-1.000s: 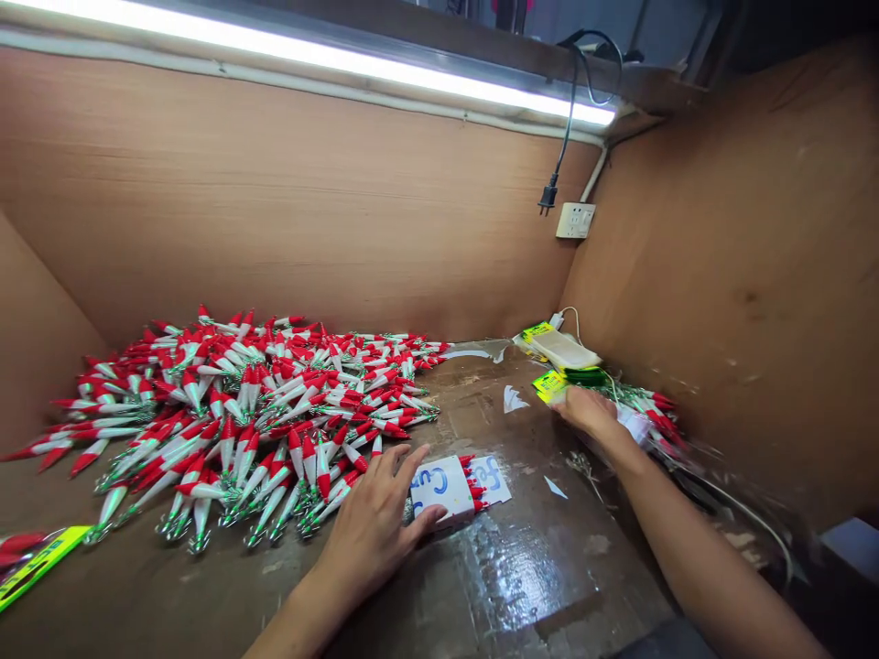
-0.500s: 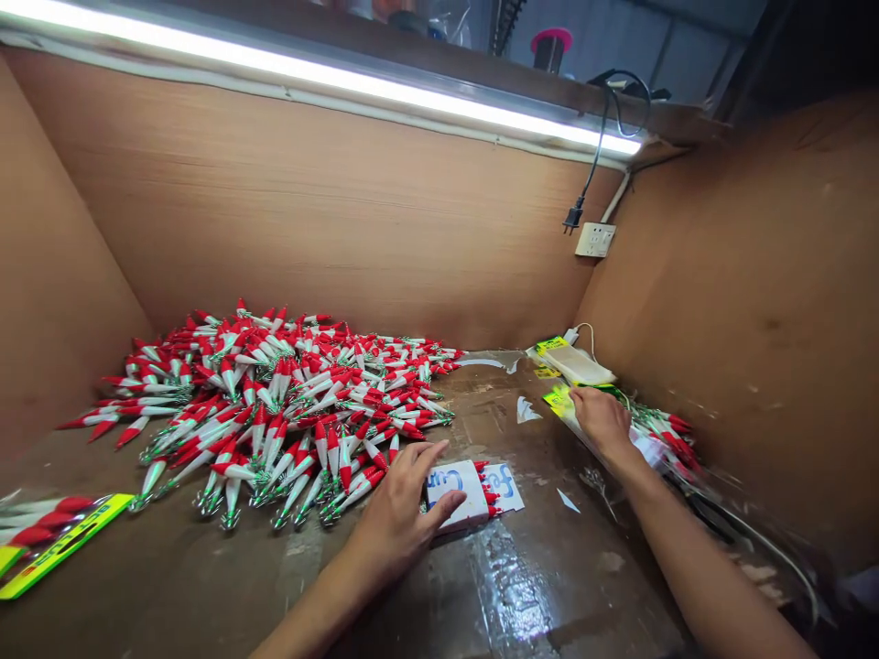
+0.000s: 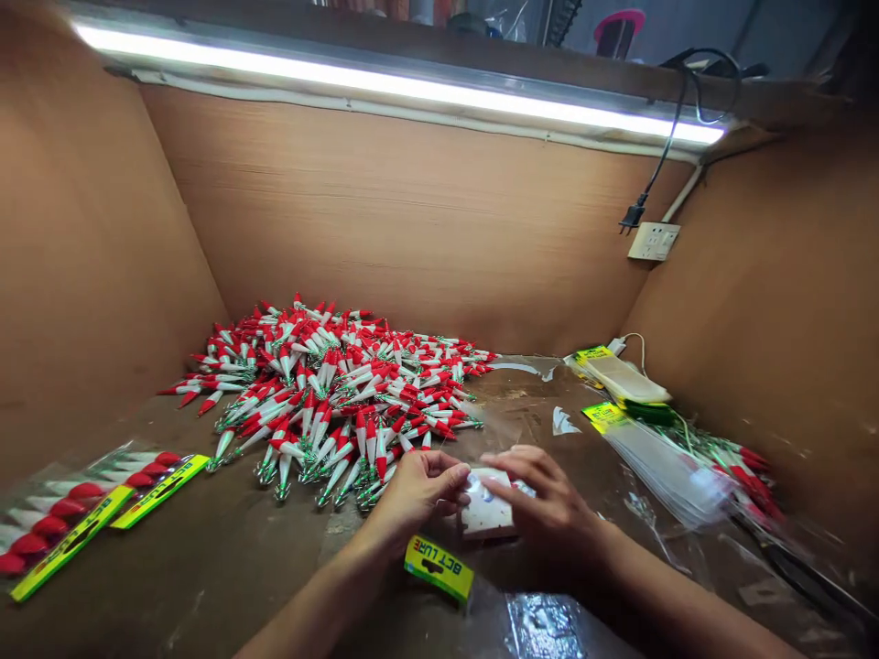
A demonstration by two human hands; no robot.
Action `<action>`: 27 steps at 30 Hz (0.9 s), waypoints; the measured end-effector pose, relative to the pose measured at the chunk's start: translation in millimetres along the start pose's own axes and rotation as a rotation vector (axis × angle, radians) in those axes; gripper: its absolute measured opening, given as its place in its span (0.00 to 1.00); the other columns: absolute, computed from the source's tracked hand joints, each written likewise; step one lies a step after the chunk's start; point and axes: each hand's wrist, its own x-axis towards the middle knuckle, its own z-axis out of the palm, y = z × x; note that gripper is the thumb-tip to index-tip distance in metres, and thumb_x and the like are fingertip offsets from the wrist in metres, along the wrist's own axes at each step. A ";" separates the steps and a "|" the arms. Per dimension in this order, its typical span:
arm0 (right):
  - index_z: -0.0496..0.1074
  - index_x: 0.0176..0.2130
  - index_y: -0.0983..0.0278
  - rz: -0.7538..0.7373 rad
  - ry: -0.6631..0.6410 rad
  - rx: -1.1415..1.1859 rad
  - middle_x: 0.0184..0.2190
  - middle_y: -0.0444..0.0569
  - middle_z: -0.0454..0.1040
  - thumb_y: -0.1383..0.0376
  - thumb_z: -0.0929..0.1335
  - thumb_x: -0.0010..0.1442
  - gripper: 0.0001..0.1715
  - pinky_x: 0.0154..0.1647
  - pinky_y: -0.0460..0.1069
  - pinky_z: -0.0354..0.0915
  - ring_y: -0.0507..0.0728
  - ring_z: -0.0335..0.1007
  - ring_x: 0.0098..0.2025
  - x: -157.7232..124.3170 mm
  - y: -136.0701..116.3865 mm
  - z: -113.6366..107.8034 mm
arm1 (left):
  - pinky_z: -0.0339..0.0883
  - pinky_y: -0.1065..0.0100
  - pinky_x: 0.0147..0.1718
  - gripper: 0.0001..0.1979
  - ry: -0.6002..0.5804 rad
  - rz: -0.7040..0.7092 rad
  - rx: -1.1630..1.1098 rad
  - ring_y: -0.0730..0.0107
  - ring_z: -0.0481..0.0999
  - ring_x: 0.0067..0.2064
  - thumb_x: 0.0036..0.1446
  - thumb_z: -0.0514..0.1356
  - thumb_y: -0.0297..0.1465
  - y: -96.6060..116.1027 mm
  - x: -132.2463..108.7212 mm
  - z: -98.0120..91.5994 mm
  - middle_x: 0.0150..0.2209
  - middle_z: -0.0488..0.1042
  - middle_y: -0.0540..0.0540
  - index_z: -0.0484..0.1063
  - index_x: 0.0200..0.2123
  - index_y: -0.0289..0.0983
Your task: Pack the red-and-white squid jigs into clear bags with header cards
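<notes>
My left hand (image 3: 418,490) is closed, thumb and fingertips pinched at what appears to be the film of a clear plastic bag, which is hard to see. The bag's yellow header (image 3: 439,569), printed BCT LURE, shows just below that hand, upside down. Between my hands sits a small white holder block (image 3: 486,514), partly covered by my fingers. My right hand (image 3: 549,499) is over the block's right side, its fingers bent and smeared by motion, so its grip is unclear. Behind them lies a big heap of red-and-white squid lures (image 3: 336,394) with green hooks.
Filled lure packs (image 3: 75,540) lie at left. At right are a stack of clear header bags (image 3: 666,462), a pale bundle with yellow headers (image 3: 628,375) and more lures (image 3: 752,476). A plug (image 3: 633,216) hangs by the wall socket (image 3: 654,242). Cardboard walls enclose three sides.
My right hand has come from the bag stack to the white block, and a yellow-headed bag now lies before me. My left hand's fingers have closed. A second filled pack shows at left as the view shifted.
</notes>
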 end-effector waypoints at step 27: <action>0.41 0.72 0.60 0.744 -0.094 1.234 0.59 0.62 0.72 0.44 0.67 0.64 0.51 0.59 0.62 0.60 0.65 0.70 0.58 -0.2 15.4 -21.0 | 0.49 0.76 0.14 0.32 -0.160 -0.072 0.404 0.80 0.64 0.13 0.48 0.64 0.59 11.5 2.5 -4.6 0.24 0.77 0.46 0.76 0.31 0.32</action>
